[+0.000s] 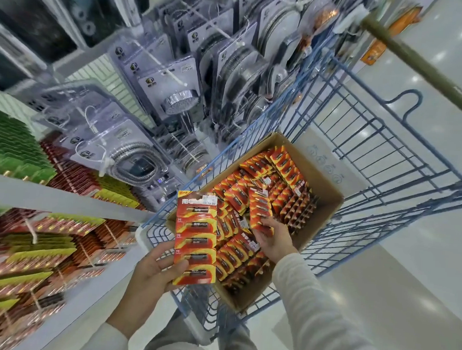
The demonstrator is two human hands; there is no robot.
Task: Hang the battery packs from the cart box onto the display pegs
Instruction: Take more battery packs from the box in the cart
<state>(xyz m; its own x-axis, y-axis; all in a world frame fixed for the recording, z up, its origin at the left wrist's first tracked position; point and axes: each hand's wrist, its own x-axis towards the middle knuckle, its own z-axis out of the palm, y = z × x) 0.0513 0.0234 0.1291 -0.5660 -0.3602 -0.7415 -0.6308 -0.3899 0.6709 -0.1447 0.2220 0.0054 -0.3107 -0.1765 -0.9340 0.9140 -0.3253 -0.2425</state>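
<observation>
A cardboard box (323, 182) sits in the blue wire cart (390, 147), filled with several red and orange battery packs (286, 195). My left hand (153, 274) grips the bottom of a long red battery pack strip (196, 238), held upright over the cart's near corner. My right hand (273, 236) reaches into the box and pinches another battery pack (260, 212) at its lower end. Display pegs on the left carry rows of red, yellow and green battery packs (41, 251).
A white shelf edge (58, 198) crosses the left side above the lower peg rows. Blister-packed shower heads and hoses (159, 93) hang behind the cart. The cart handle (423, 68) runs across the upper right. Pale shop floor lies to the right.
</observation>
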